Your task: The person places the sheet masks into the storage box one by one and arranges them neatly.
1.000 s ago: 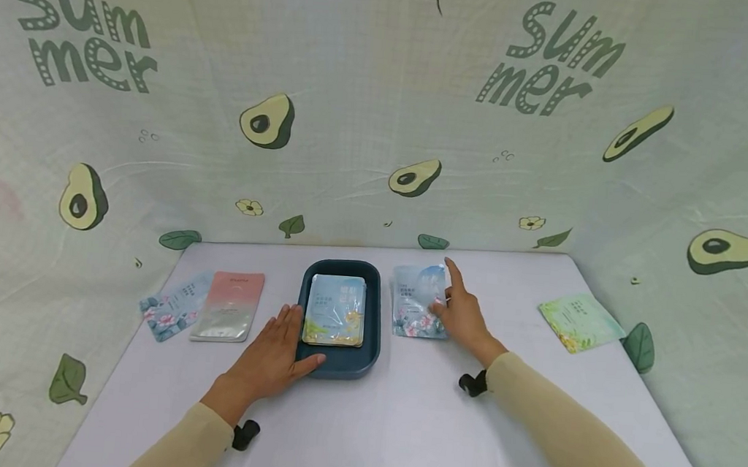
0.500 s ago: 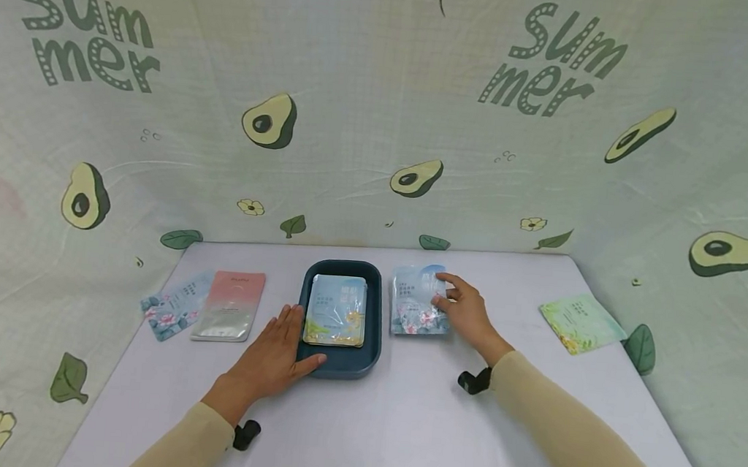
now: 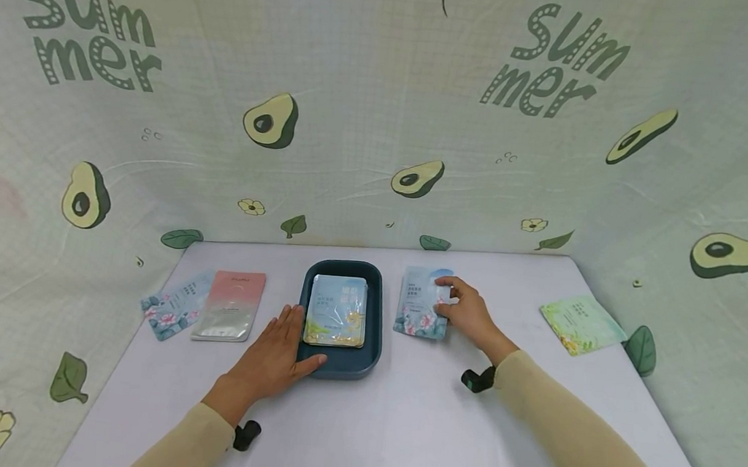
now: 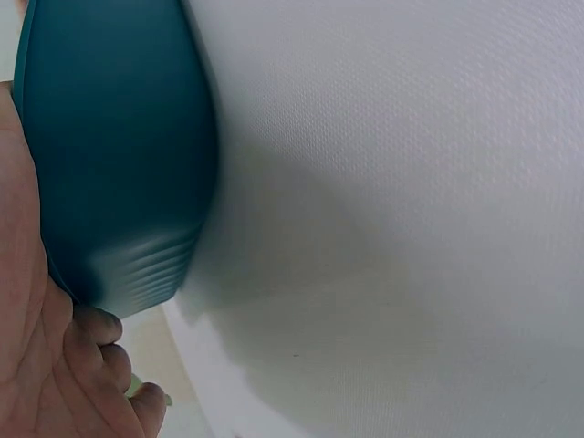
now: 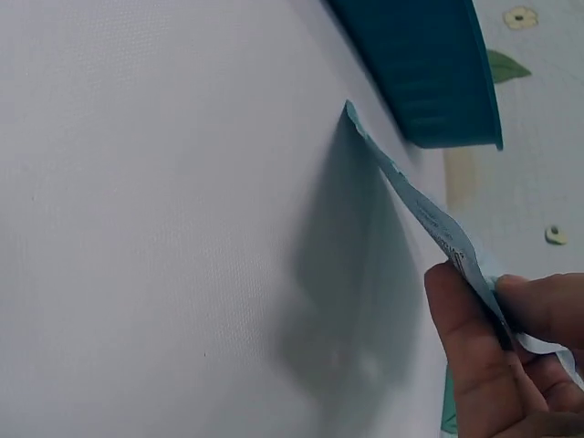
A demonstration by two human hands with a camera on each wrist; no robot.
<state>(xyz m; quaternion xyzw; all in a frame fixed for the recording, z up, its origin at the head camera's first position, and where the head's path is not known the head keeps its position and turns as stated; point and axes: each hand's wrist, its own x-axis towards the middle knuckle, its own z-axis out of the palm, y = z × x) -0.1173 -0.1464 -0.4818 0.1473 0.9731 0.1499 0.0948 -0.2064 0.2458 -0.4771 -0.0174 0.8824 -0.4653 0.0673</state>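
Note:
A dark teal tray [image 3: 375, 314] stands at the table's middle with a light blue floral sachet [image 3: 336, 309] lying in it. My left hand [image 3: 275, 356] rests flat with straight fingers against the tray's left and front rim [image 4: 119, 173]. My right hand [image 3: 468, 310] pinches the right edge of another blue floral sachet [image 3: 419, 310] just right of the tray. In the right wrist view that sachet [image 5: 420, 205] is tilted up off the white table, thumb and fingers [image 5: 474, 338] gripping its edge.
A pink sachet [image 3: 231, 304] and a blue floral sachet [image 3: 173, 304] lie left of the tray. A green sachet [image 3: 581, 322] lies at the far right. An avocado-print cloth [image 3: 383, 117] walls in the table at the back and sides.
My right hand went from pointing over the blue sachet to pinching its right edge and lifting it, shifting it slightly right. The left hand has stayed on the tray.

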